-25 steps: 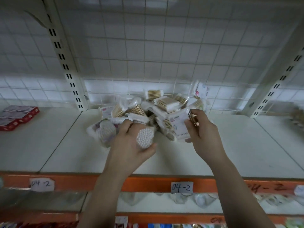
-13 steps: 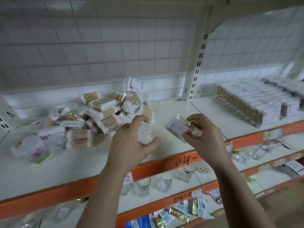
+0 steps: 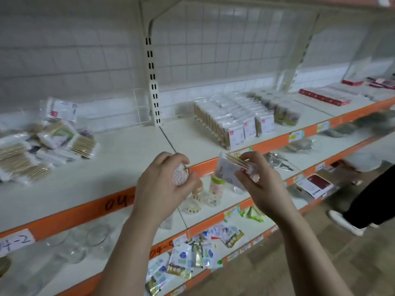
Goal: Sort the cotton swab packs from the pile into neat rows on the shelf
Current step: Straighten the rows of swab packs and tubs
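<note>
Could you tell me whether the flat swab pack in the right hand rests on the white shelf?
No, the right hand grips the flat clear pack of wooden-stemmed swabs in mid-air, in front of the white shelf.

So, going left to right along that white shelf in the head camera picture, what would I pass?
Loose pile of swab packs → white slotted post → neat rows of packs → red boxes.
</note>
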A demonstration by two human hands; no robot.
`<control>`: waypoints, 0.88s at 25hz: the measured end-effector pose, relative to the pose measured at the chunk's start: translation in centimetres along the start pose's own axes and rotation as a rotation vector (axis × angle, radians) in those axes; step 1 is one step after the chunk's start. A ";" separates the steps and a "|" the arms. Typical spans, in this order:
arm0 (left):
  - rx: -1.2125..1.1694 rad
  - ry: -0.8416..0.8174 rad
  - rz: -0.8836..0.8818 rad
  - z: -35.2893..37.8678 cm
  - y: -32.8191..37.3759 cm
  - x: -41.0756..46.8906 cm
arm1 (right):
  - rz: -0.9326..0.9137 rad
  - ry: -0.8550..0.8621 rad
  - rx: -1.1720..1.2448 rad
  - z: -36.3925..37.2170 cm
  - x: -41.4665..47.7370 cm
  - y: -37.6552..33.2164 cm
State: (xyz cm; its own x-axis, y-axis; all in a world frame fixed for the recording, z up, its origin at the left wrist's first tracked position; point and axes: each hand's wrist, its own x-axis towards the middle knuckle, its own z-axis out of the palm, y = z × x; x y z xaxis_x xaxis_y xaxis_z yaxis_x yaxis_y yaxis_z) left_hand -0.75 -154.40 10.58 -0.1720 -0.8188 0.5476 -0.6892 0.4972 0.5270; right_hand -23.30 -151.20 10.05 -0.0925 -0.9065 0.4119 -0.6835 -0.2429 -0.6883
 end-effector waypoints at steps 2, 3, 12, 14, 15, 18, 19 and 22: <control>-0.004 -0.022 0.022 2.2 1.9 0.4 | 0.025 0.020 -0.022 -2.2 -0.5 1.9; 0.001 -0.037 0.025 3.0 2.5 0.6 | 0.054 0.045 -0.019 -2.9 -0.6 2.7; -0.064 -0.100 0.030 8.0 5.4 4.3 | 0.110 0.107 -0.015 -6.7 2.8 8.8; -0.069 -0.088 0.038 9.2 5.3 5.9 | 0.065 0.106 -0.054 -7.1 4.8 10.1; -0.068 -0.080 0.040 9.9 5.2 6.8 | 0.041 0.106 -0.079 -7.2 5.9 10.8; -0.010 -0.028 0.035 11.7 4.5 9.4 | -0.012 0.092 -0.148 -7.6 9.0 12.8; 0.025 -0.004 0.030 12.1 4.4 10.1 | -0.028 0.089 -0.168 -7.7 10.0 13.3; 0.099 0.046 -0.006 12.8 4.1 12.7 | -0.094 0.074 -0.205 -7.4 13.9 14.4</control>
State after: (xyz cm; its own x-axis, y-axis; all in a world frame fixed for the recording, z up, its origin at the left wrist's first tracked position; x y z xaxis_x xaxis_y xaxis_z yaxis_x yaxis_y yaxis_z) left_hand -14.71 -166.43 11.39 -0.1372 -0.8064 0.5752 -0.7566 0.4601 0.4646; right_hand -39.79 -164.75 10.25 -0.0689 -0.8538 0.5161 -0.8234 -0.2434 -0.5126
